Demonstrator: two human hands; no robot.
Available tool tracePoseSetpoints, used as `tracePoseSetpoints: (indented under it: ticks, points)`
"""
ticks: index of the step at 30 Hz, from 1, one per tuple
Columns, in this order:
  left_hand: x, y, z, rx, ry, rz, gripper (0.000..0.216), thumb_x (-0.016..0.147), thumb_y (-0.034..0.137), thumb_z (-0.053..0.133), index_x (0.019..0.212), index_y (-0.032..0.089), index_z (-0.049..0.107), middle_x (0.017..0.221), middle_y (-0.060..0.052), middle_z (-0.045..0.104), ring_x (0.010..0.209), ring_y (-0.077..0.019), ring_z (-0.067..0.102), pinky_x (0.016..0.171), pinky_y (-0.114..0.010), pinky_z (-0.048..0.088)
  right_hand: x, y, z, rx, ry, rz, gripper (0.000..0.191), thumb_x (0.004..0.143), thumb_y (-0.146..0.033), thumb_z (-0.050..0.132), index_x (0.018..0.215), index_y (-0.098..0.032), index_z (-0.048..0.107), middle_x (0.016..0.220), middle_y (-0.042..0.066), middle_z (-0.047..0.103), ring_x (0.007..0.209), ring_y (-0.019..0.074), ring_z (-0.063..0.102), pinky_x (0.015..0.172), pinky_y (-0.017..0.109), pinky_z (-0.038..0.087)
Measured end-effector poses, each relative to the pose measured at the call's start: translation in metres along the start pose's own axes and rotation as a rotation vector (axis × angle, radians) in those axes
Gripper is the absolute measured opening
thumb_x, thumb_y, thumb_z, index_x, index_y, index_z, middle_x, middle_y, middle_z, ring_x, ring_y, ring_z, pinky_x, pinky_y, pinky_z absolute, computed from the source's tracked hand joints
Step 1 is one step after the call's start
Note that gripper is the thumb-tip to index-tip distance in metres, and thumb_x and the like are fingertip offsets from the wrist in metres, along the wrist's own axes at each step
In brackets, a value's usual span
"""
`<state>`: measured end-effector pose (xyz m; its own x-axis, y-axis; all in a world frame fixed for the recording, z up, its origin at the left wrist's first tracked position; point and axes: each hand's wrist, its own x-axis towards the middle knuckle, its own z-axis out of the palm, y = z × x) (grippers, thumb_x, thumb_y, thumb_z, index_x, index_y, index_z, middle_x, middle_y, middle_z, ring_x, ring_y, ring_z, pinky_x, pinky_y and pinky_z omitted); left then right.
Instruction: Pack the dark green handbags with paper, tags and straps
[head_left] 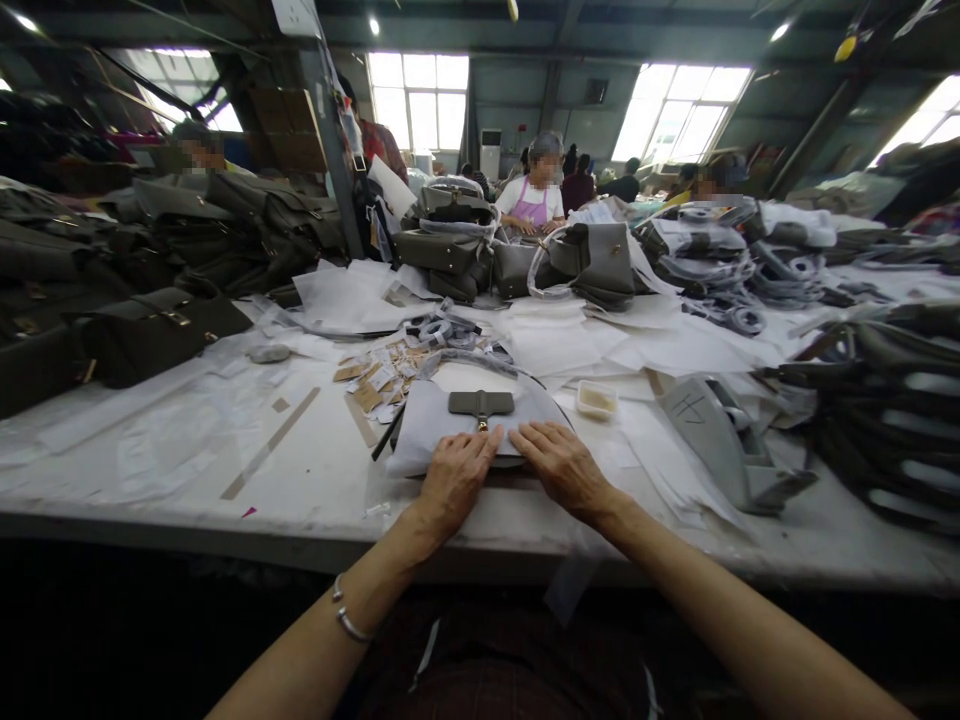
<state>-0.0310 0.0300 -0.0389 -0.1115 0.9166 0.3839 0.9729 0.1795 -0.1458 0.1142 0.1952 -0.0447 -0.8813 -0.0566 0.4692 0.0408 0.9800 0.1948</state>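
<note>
A dark handbag lies flat before me at the table's front, mostly covered by a white paper sheet (420,430). Its grey-green T-shaped flap strap (481,403) with a gold clasp (482,424) shows on top of the paper. My left hand (457,475) rests flat on the paper just left of the clasp, fingers stretched forward. On the right side, my right hand (562,465) lies flat too, its fingertips close to the clasp. Neither hand grips anything. A clear-wrapped handle (472,357) curves behind the bag.
Paper tags (375,378) are heaped behind left. To the right stand a small plastic tub (597,400) and a grey tape dispenser (720,440). Dark bags (157,330) pile up at left, wrapped ones (592,260) behind. Across the table works a person in a purple apron (531,205).
</note>
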Motion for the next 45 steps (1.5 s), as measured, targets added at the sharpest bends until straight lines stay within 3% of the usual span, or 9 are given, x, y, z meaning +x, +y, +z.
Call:
tracePoseSetpoints:
  ticks: [6, 10, 14, 19, 25, 30, 34, 40, 45]
  points:
    - [0.003, 0.006, 0.002, 0.106, -0.029, 0.05, 0.032, 0.098, 0.017, 0.043, 0.129, 0.016, 0.053, 0.117, -0.012, 0.064, 0.096, -0.0234, 0.061, 0.076, -0.036, 0.047, -0.016, -0.019, 0.019, -0.044, 0.135, 0.117, 0.045, 0.094, -0.007, 0.043, 0.137, -0.017, 0.054, 0.133, 0.011, 0.061, 0.129, 0.0266, 0.048, 0.111, 0.05, 0.034]
    - [-0.01, 0.007, 0.012, 0.141, 0.049, 0.104, 0.04, 0.098, 0.016, 0.04, 0.137, 0.015, 0.048, 0.141, -0.015, 0.052, 0.122, -0.0274, 0.054, 0.094, -0.043, 0.045, -0.016, -0.04, 0.019, -0.078, 0.08, 0.236, 0.05, 0.091, -0.01, 0.048, 0.14, -0.014, 0.049, 0.14, 0.014, 0.055, 0.135, 0.0303, 0.041, 0.113, 0.054, 0.03]
    - [-0.014, 0.011, 0.014, 0.216, 0.054, 0.14, 0.042, 0.099, 0.017, 0.034, 0.138, 0.011, 0.05, 0.143, -0.017, 0.051, 0.134, -0.0334, 0.044, 0.106, -0.053, 0.037, -0.015, -0.048, 0.01, -0.062, 0.015, 0.258, 0.055, 0.089, -0.026, 0.06, 0.141, -0.012, 0.047, 0.144, 0.017, 0.05, 0.137, 0.0352, 0.037, 0.114, 0.058, 0.025]
    - [0.003, 0.008, 0.013, 0.235, 0.014, 0.198, 0.04, 0.099, 0.014, 0.033, 0.133, 0.004, 0.052, 0.131, -0.021, 0.059, 0.128, -0.034, 0.051, 0.098, -0.048, 0.045, -0.006, -0.039, 0.004, -0.028, -0.01, 0.253, 0.065, 0.083, -0.04, 0.07, 0.138, -0.012, 0.05, 0.139, 0.017, 0.055, 0.13, 0.0376, 0.044, 0.112, 0.058, 0.026]
    - [0.015, -0.012, 0.0, 0.134, 0.024, 0.245, 0.037, 0.098, 0.011, 0.037, 0.132, 0.004, 0.049, 0.128, -0.021, 0.061, 0.123, -0.0295, 0.056, 0.09, -0.041, 0.049, 0.005, -0.034, -0.003, -0.044, 0.03, 0.216, 0.061, 0.084, -0.033, 0.067, 0.139, -0.015, 0.049, 0.138, 0.014, 0.056, 0.128, 0.0366, 0.045, 0.112, 0.056, 0.025]
    - [0.021, -0.03, -0.021, 0.039, 0.017, 0.234, 0.037, 0.096, 0.013, 0.038, 0.131, 0.005, 0.048, 0.123, -0.018, 0.063, 0.119, -0.0282, 0.057, 0.089, -0.04, 0.048, 0.023, -0.027, -0.007, -0.144, 0.094, 0.17, 0.052, 0.09, -0.017, 0.056, 0.141, -0.014, 0.046, 0.138, 0.014, 0.056, 0.128, 0.0335, 0.046, 0.108, 0.052, 0.03]
    - [0.02, -0.031, -0.021, 0.022, 0.01, 0.154, 0.035, 0.094, 0.012, 0.042, 0.127, 0.008, 0.052, 0.121, -0.017, 0.064, 0.118, -0.0276, 0.058, 0.091, -0.04, 0.047, 0.039, -0.02, -0.006, -0.156, 0.038, 0.07, 0.035, 0.097, -0.015, 0.044, 0.131, -0.012, 0.054, 0.123, 0.015, 0.065, 0.106, 0.0261, 0.06, 0.091, 0.042, 0.044]
    - [0.01, -0.028, 0.007, 0.144, 0.361, 0.159, 0.029, 0.095, 0.011, 0.043, 0.12, 0.01, 0.059, 0.117, -0.015, 0.068, 0.116, -0.0277, 0.06, 0.096, -0.042, 0.044, 0.047, -0.029, -0.005, -0.123, -0.013, 0.075, 0.026, 0.098, -0.013, 0.041, 0.116, -0.011, 0.06, 0.109, 0.014, 0.07, 0.093, 0.0238, 0.064, 0.079, 0.037, 0.05]
    - [0.005, -0.039, 0.015, 0.059, 0.491, 0.271, 0.029, 0.095, 0.008, 0.042, 0.118, 0.01, 0.06, 0.11, -0.013, 0.071, 0.104, -0.0228, 0.066, 0.087, -0.035, 0.049, 0.034, -0.038, -0.025, 0.066, 0.086, 0.112, 0.025, 0.095, -0.018, 0.05, 0.118, -0.016, 0.059, 0.118, 0.012, 0.068, 0.109, 0.0242, 0.062, 0.096, 0.041, 0.048]
